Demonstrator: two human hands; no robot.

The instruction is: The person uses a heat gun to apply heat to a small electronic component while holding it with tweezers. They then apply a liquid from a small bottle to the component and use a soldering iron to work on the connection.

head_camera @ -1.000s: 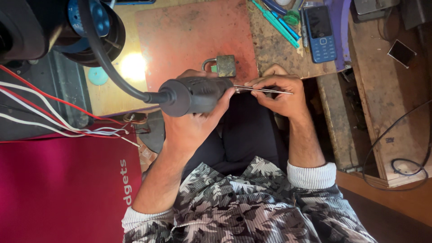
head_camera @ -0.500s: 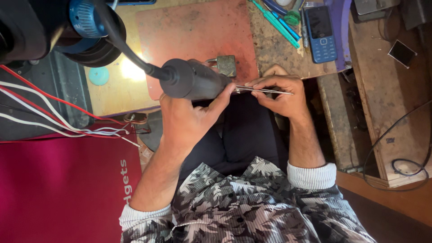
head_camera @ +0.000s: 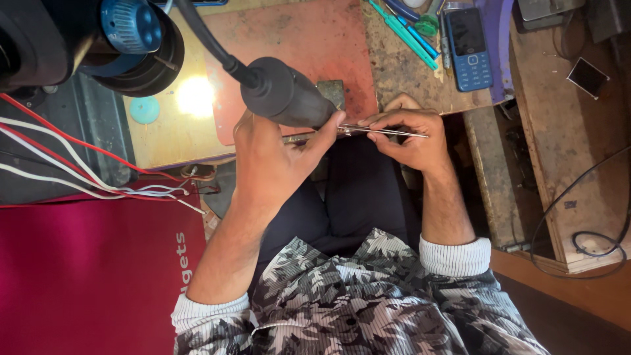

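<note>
Left hand (head_camera: 273, 161) wraps the dark barrel of a corded hot-air tool (head_camera: 289, 100), thumb up against its front end, nozzle aimed toward the gap between both hands. Right hand (head_camera: 411, 135) has fingers pressed together in a pinch on thin metal tweezers (head_camera: 384, 130), tips pointing left toward the nozzle. Whatever the tweezers hold is too small for me to tell; it sits just off the near edge of the surface, above the lap.

To do this well, I judge:
- brace both wrists on the surface edge, so the tips don't wander
- keep the nozzle near the tips but not touching them
- keep the cord (head_camera: 204, 36) slack, so it doesn't tug the barrel
- light pinch only; squeezing hard could flick the part away
- thumb sits close to the hot end, so watch that

Surface (head_camera: 167, 138): worn wood, with a reddish mat (head_camera: 296, 33) in the middle and a small grey metal block (head_camera: 330, 92) just behind the tool. Bright lamp glare left of the mat. Blue keypad phone (head_camera: 468, 46) and green-handled tools (head_camera: 407, 33) lie at the far right. Black lens housing with a blue knob (head_camera: 131, 26) sits top left. Red and white wires (head_camera: 79, 164) run across a red case (head_camera: 85, 276) on the left. Black cable loops on a wooden board (head_camera: 578, 217) on the right.
</note>
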